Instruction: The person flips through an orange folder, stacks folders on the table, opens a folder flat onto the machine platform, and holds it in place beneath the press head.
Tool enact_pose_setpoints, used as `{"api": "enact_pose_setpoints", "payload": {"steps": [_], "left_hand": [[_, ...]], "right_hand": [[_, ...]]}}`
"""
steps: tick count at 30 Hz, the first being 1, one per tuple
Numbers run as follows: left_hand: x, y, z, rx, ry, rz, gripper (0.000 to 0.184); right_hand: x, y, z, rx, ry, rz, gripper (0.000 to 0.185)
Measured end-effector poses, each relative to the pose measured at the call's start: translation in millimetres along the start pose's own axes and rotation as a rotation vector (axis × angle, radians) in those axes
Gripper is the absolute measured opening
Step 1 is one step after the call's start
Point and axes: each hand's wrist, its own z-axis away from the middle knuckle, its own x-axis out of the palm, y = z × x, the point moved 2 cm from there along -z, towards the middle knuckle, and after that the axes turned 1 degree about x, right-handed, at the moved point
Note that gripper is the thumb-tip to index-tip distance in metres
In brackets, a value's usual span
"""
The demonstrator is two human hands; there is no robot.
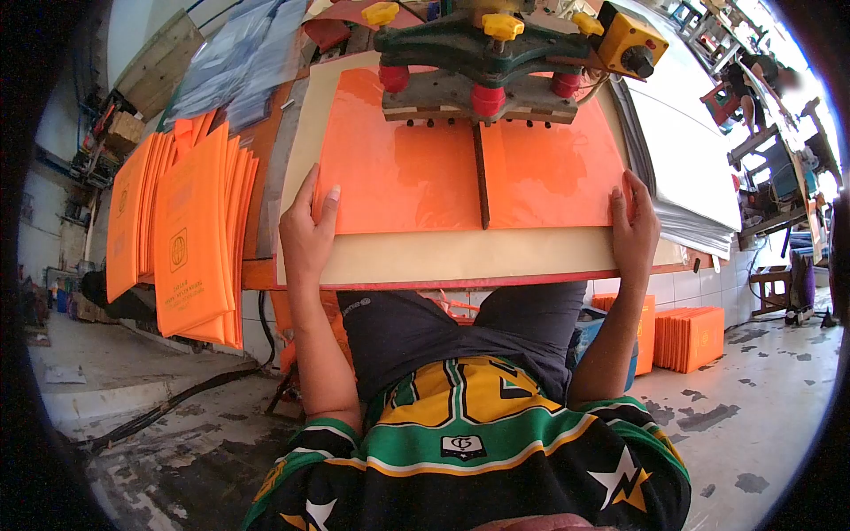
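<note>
A wide orange plastic cover (398,177) lies flat on the cream board (443,257) in front of me, with a glossy, rippled surface. At its left edge my left hand (310,230) grips the side, thumb on top and fingers along the edge. My right hand (635,226) holds the opposite edge in the same way. Over the cover stands a dark green press head (487,49) with yellow knobs and red spacers. From it a thin dark bar (482,177) runs down the cover's middle; whether it touches the cover I cannot tell.
Stacked orange printed covers (190,248) hang over the table's left side. Clear plastic sheets (239,71) lie behind them. A pile of pale sheets (682,150) is at right, below a yellow switch box (630,44). More orange covers (691,339) stand on the floor. A person (757,84) is farther back.
</note>
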Motion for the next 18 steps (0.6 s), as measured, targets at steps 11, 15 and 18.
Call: {"api": "enact_pose_setpoints", "payload": {"steps": [11, 15, 18], "left_hand": [[-0.1, 1.2, 0.0, -0.011, 0.003, 0.010, 0.060], [-1.0, 2.2, 0.0, -0.001, -0.001, -0.009, 0.060], [-0.6, 1.5, -0.1, -0.005, -0.001, -0.009, 0.060]], "right_hand": [[-1.2, -1.8, 0.2, 0.011, -0.003, 0.018, 0.045], [-1.3, -1.0, 0.2, -0.005, -0.001, 0.001, 0.044], [-1.0, -1.6, 0.1, -0.003, -0.002, -0.002, 0.044]]}}
